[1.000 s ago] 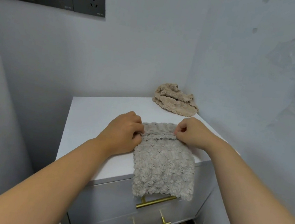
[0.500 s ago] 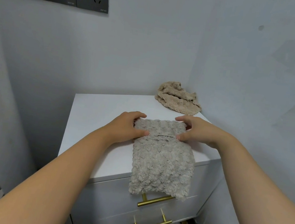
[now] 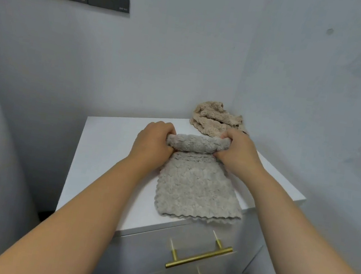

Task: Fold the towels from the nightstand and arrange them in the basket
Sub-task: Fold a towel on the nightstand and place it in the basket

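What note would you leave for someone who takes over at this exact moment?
Left hand: grips the left end of the grey towel's rolled far edge.
Right hand: grips the roll's right end.
The grey towel lies on the nightstand; the beige towel lies crumpled at its far right corner.
Done: grey towel's fold begun.
Left: finish it, fold the beige towel, put both in the basket, not in view.

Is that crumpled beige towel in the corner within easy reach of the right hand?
Probably yes: the beige towel lies just behind the right hand, nothing between, though that hand grips the grey towel.
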### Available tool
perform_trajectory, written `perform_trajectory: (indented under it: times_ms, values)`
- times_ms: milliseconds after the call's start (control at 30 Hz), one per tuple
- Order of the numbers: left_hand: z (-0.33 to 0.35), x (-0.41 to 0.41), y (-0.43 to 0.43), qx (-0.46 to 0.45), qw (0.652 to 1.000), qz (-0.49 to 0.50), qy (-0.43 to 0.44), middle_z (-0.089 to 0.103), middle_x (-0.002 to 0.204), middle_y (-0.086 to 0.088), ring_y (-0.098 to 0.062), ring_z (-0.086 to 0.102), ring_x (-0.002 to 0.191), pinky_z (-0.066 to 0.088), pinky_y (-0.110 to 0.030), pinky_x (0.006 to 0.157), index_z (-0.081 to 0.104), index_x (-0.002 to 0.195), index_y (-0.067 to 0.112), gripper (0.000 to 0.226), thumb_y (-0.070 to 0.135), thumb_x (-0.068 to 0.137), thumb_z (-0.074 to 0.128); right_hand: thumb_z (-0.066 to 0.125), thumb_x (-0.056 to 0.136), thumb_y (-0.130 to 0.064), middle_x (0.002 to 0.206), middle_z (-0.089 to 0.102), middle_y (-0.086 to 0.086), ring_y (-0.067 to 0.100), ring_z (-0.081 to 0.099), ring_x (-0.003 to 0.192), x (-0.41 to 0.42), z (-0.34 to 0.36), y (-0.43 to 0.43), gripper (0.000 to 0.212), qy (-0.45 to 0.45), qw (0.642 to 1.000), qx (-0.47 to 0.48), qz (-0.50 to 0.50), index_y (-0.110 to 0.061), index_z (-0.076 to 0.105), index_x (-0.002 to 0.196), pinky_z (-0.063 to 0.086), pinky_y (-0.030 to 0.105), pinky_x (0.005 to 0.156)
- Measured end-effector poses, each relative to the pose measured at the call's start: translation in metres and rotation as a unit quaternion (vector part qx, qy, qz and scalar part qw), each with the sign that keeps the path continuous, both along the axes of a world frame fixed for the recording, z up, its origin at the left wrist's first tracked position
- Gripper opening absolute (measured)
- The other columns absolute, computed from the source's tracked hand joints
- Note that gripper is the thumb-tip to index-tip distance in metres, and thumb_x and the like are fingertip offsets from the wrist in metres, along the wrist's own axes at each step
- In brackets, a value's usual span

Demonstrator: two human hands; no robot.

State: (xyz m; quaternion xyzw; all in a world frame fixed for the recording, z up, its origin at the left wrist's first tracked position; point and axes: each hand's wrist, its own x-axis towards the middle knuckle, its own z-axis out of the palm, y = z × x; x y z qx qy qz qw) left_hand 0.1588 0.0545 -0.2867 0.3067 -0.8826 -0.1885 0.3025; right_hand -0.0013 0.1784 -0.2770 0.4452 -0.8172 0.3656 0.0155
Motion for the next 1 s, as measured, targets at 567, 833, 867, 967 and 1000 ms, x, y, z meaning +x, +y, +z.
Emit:
perform_trajectory:
  times_ms: [567,833,867,967,1000]
  values:
    - [-0.015,0.035,0.016,-0.078,0.985,-0.154,-0.006,0.045,0.092,0.006,-0.012,0.040,0.085,0.030,-0.023,0.068,0.048,0.085,0.017,0.017,0.024,0.070,0.047,0.081,0.072,-0.020,0.104,0.049,-0.005,0.008,0.048,0.084,0.010,0.029,0.038,0.034,0.001,0.970,0.209,0.122,-0.021,0.054,0.092,0.038,0.025,0.068]
    - [-0.021,0.034,0.026,-0.072,0.991,-0.109,0.032,0.059,0.100,0.007,-0.011,0.045,0.101,0.032,-0.022,0.082,0.070,0.079,0.011,0.042,0.041,0.095,0.044,0.056,0.093,-0.039,0.069,0.054,0.004,0.017,0.047,0.063,0.028,0.020,0.034,0.038,0.021,0.980,0.173,0.091,-0.007,0.053,0.073,0.035,0.029,0.057]
    - [-0.022,0.032,0.026,-0.063,0.992,-0.102,0.036,0.059,0.102,0.007,-0.010,0.045,0.104,0.031,-0.021,0.082,0.071,0.076,0.010,0.039,0.037,0.095,0.050,0.056,0.093,-0.038,0.069,0.051,0.001,0.015,0.045,0.063,0.029,0.013,0.033,0.036,0.022,0.981,0.172,0.091,-0.011,0.049,0.071,0.034,0.028,0.057]
    - [-0.023,0.027,0.025,-0.012,0.995,-0.096,0.023,0.058,0.112,0.007,-0.008,0.042,0.110,0.029,-0.019,0.084,0.062,0.063,0.013,0.030,0.031,0.088,0.065,0.057,0.094,-0.033,0.068,0.045,-0.002,0.012,0.041,0.060,0.025,-0.008,0.032,0.039,-0.013,0.986,0.126,0.106,-0.016,0.041,0.063,0.033,0.028,0.059]
    - [-0.022,0.026,0.025,0.006,0.995,-0.096,0.023,0.058,0.114,0.007,-0.008,0.042,0.111,0.029,-0.018,0.084,0.059,0.061,0.016,0.030,0.031,0.085,0.068,0.057,0.093,-0.032,0.066,0.043,-0.003,0.012,0.040,0.059,0.023,-0.011,0.031,0.041,-0.022,0.988,0.110,0.109,-0.017,0.039,0.060,0.032,0.028,0.060]
